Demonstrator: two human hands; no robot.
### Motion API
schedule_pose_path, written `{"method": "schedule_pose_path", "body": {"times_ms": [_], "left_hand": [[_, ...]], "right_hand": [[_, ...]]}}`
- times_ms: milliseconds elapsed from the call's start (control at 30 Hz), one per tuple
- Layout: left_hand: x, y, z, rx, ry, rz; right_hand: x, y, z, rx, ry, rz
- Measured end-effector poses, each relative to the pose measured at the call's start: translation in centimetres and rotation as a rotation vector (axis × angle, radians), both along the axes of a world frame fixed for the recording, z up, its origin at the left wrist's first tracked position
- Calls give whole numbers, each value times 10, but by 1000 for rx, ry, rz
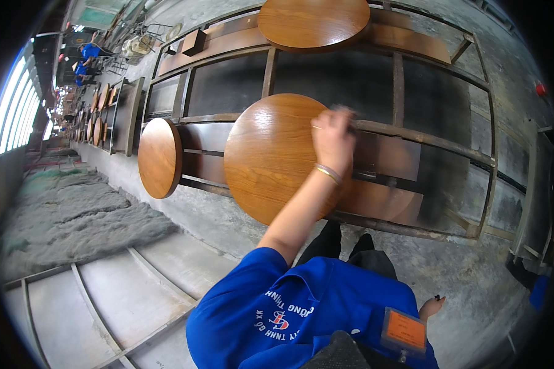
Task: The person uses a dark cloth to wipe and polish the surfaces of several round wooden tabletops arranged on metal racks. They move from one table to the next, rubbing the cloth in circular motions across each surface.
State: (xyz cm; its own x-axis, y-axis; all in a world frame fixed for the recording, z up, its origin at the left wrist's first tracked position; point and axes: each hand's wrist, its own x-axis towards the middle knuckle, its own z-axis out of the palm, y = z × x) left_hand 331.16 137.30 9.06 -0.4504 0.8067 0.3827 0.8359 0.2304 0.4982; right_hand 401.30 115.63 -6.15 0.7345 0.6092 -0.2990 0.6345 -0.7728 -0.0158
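A round brown wooden tabletop (271,154) lies flat on a metal frame in front of me. My left hand (334,140), with a bangle at the wrist, is over its right edge. The fingers are curled and a little blurred. Something dark shows at their tips, too smeared to name. Low at the right, beside my body, hangs my right hand (433,306). Its fingers look closed around a small dark thing that I cannot make out. My blue shirt hides the right forearm.
Two more round tabletops rest on the metal frame (437,144), one at the far side (314,23) and one at the left (159,158). A small wooden block (193,42) sits far left. Grey dusty material (74,215) covers the left side. People in blue (87,52) are farther off.
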Motion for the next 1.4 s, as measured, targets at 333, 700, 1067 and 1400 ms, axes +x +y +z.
{"method": "schedule_pose_path", "body": {"times_ms": [333,700,1067,1400], "left_hand": [[-149,-13,14,32,48,448],[3,1,-4,28,79,-37],[-3,-108,22,303,-233,222],[-62,-262,-22,-82,170,625]], "right_hand": [[-33,70,16,147,70,137],[11,17,1,80,71,9],[43,103,1,234,164,200],[136,124,3,178,158,123]]}}
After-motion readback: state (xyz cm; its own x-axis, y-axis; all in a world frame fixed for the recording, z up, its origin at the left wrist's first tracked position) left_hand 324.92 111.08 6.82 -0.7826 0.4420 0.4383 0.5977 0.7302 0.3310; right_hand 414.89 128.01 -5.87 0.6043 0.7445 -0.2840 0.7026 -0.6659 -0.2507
